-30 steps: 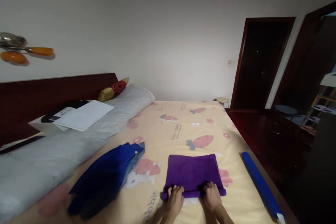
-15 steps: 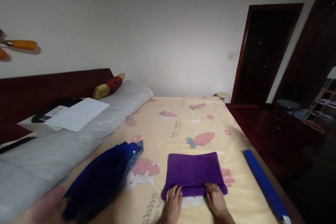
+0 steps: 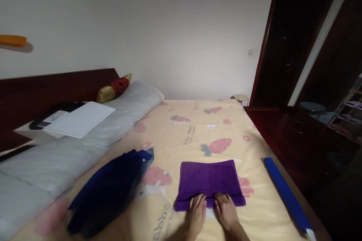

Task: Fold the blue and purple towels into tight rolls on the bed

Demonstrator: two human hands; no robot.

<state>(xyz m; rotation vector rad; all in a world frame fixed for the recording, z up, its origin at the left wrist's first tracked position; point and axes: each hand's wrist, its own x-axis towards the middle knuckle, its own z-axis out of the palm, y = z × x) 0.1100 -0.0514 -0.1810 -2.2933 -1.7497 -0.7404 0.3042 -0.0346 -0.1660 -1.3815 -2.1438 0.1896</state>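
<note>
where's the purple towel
Head view, low centre on the bed: the purple towel lies with left hand and right hand on its near edge, blue cloth to its left, blue roll to its right.

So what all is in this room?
purple towel: one, purple, folded, on the bed's near part
blue cloth: one heap, dark blue, left of the towel
blue roll: one, blue, along the bed's right edge
bedsheet: one, pale yellow with cartoon prints
bolster: one, grey, along the bed's left side
cushion: one, red and gold, at the bolster's far end
white sheet: one, white, on the bolster
headboard: one, dark wood, far left
stool: one, pale top, beyond the bed
left hand: one, bare, flat on the towel's near edge
right hand: one, bare, flat beside it
</note>
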